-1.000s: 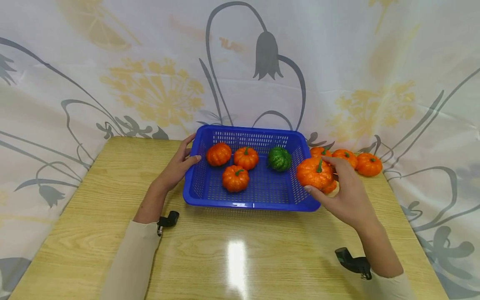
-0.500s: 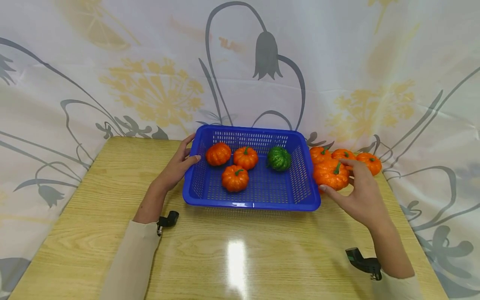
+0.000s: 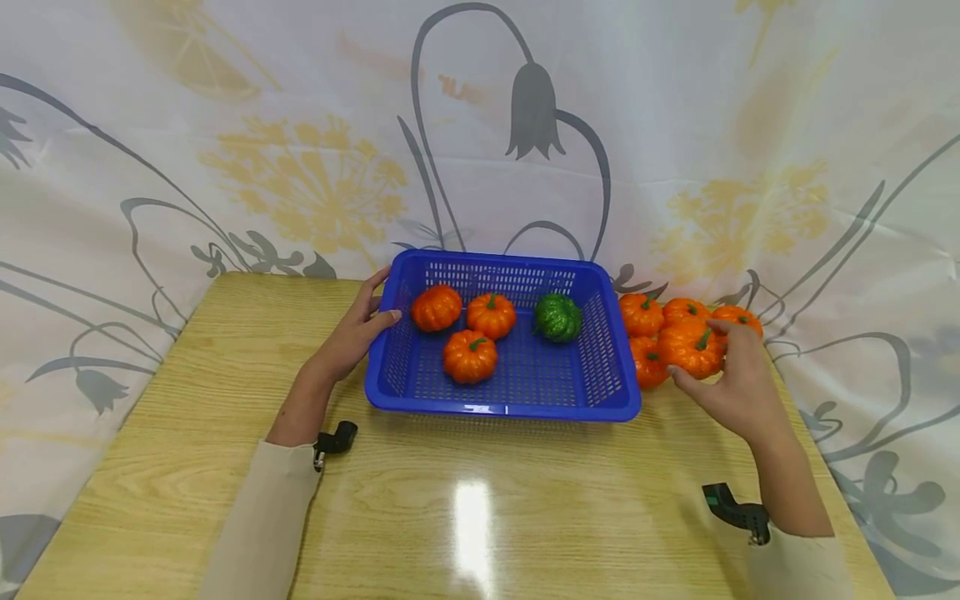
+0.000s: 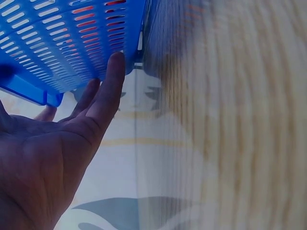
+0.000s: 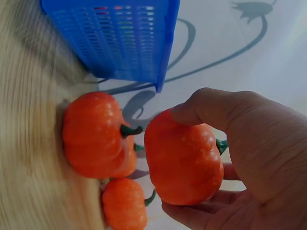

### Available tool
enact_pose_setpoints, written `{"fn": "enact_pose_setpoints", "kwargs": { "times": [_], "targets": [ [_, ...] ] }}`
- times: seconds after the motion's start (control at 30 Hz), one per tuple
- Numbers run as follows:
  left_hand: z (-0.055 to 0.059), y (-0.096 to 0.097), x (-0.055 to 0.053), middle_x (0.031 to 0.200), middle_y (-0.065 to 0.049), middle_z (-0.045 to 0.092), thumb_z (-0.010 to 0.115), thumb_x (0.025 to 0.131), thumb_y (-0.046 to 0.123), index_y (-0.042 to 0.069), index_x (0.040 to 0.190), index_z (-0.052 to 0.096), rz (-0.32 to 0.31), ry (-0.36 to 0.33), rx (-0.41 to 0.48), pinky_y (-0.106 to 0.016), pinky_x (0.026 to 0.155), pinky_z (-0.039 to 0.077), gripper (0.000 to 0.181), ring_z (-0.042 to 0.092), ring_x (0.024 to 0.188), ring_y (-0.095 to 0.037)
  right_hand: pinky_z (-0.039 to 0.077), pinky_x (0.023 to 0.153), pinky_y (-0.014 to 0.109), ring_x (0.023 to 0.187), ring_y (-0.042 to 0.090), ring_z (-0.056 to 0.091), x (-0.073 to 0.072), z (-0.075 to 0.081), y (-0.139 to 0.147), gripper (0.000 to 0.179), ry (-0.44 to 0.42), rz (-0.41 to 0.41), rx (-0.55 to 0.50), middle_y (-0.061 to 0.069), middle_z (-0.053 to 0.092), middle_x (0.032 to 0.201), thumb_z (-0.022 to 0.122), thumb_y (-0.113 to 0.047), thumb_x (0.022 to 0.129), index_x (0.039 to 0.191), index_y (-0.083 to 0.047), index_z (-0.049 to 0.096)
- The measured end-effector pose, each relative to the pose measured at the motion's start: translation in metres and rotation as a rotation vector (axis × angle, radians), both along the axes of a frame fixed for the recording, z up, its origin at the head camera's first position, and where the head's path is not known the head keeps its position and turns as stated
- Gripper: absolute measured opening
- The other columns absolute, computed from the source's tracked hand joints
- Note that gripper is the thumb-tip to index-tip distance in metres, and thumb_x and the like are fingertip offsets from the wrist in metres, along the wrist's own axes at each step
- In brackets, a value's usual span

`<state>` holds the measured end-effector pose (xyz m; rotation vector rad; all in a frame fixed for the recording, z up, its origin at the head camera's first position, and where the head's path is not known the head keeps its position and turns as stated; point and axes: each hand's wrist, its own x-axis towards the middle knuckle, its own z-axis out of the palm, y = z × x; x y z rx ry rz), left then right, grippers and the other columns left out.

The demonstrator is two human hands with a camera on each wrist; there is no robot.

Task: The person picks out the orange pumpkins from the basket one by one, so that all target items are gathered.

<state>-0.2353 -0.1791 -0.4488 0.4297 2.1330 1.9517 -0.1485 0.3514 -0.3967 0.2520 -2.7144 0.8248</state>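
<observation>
My right hand (image 3: 738, 392) holds an orange pumpkin (image 3: 686, 352) with a green stem, thumb on one side and fingers on the other. In the right wrist view the held pumpkin (image 5: 182, 160) hangs beside other orange pumpkins on the table. My left hand (image 3: 347, 340) grips the left side of a blue plastic basket (image 3: 435, 407), its thumb over the rim. From the left wrist, its fingers (image 4: 108, 91) reach up against the slotted outer wall. Inside the basket lie three orange pumpkins (image 3: 470, 358) and a green pumpkin (image 3: 558, 318).
Several orange pumpkins stand on the wooden table (image 3: 390, 517) right of the basket, one of them (image 3: 647, 362) close to its wall and another (image 3: 738, 317) near the table's right edge. A patterned cloth (image 3: 300, 125) hangs behind the table.
My right hand has carried the orange pumpkin rightward, from over the basket's right rim to among the pumpkins on the right. The left hand and basket have stayed put.
</observation>
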Motion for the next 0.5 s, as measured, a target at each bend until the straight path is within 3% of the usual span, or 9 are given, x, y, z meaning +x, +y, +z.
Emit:
{"fn": "enact_pose_setpoints", "kwargs": {
  "times": [0.07, 0.13, 0.5],
  "targets": [
    [0.000, 0.000, 0.000, 0.160, -0.029, 0.038, 0.050, 0.109, 0.018, 0.029, 0.172, 0.006, -0.003, 0.002, 0.002, -0.052, 0.095, 0.060, 0.077, 0.055, 0.133, -0.055, 0.039, 0.098, 0.070, 0.124, 0.058, 0.039, -0.002, -0.002, 0.004, 0.084, -0.005, -0.010, -0.005, 0.044, 0.040, 0.138, 0.085, -0.007, 0.082, 0.146, 0.020, 0.038],
    [0.000, 0.000, 0.000, 0.159, -0.029, 0.038, 0.050, 0.109, 0.018, 0.029, 0.172, 0.007, -0.004, 0.002, 0.003, -0.052, 0.095, 0.061, 0.077, 0.055, 0.133, -0.055, 0.034, 0.104, 0.077, 0.129, 0.060, 0.036, -0.004, -0.004, 0.007, 0.084, -0.024, -0.027, -0.008, 0.044, 0.038, 0.141, 0.084, -0.008, 0.082, 0.146, 0.020, 0.038],
    [-0.001, 0.000, 0.000, 0.158, -0.030, 0.040, 0.051, 0.109, 0.018, 0.029, 0.172, 0.007, 0.002, 0.003, 0.003, -0.048, 0.092, 0.062, 0.077, 0.057, 0.131, -0.055, 0.033, 0.106, 0.081, 0.131, 0.064, 0.035, -0.013, -0.022, 0.026, 0.079, -0.097, -0.117, -0.007, 0.047, 0.032, 0.147, 0.080, -0.017, 0.087, 0.143, 0.021, 0.039]
  ]
}}
